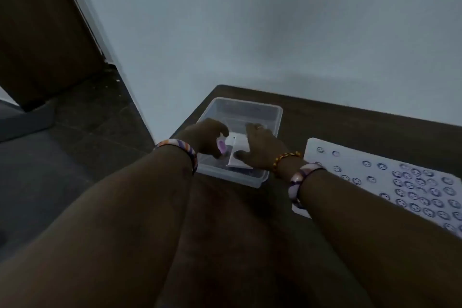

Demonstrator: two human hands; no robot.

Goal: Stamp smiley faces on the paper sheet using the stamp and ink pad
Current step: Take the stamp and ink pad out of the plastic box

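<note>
Both my hands reach into a clear plastic box (272,117) at the table's far left corner. My left hand (207,137) is closed around a small purple stamp (221,146). My right hand (262,150) lies on a white boxy object (237,142), perhaps the ink pad; I cannot tell whether it grips it. On the right, flat on the table, lies the white paper sheet (390,182), covered with several rows of blue smiley faces. My right forearm crosses its near left corner.
The dark brown table (350,127) stands against a pale wall. Its left edge drops to a dark floor (75,132). A brown door (45,32) stands at the far left. The scene is dim.
</note>
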